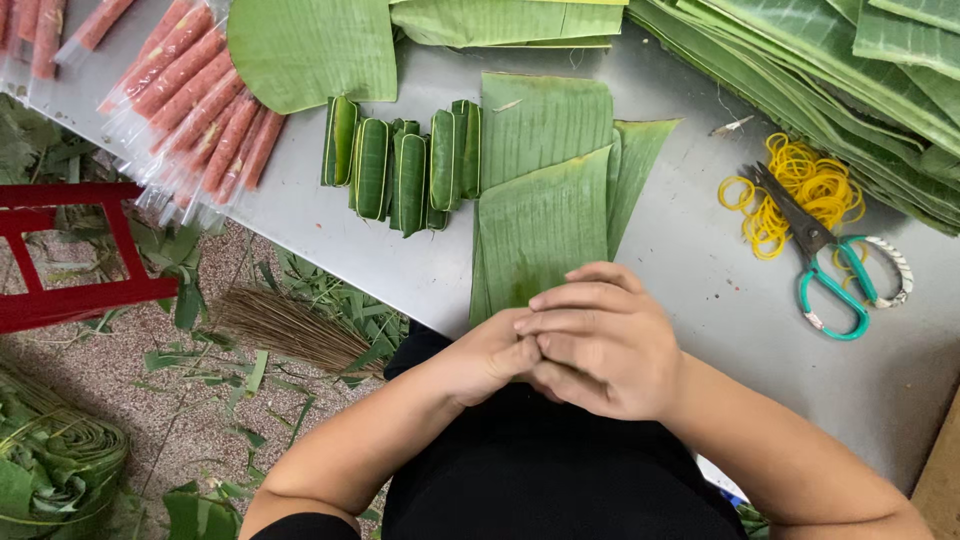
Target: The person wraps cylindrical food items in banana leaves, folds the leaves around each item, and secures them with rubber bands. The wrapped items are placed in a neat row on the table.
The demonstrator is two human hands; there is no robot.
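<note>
Grey metal table (720, 290) over a gravel floor littered with leaf scraps; a red stool frame (70, 250) and a twig broom (290, 330) sit below the table edge. Top left: long pink-red sausages in clear plastic sleeves (200, 110), fanned out in a pile. Beside them a row of small wrapped leaf parcels (405, 165), standing on edge. Centre: flat cut banana leaf sheets (540, 210), stacked, near end at the table edge. Right: yellow rubber bands (800, 190) in a heap with teal-handled scissors (830, 265) lying on them; big leaf stack (850, 80) top right. Left hand (490, 355) and right hand (600, 340) are pressed together just below the leaf sheets' near end, right fingers curled over the left (whether anything is held inside, cannot tell). Fingertips just touch or overlap the leaf edge.
</note>
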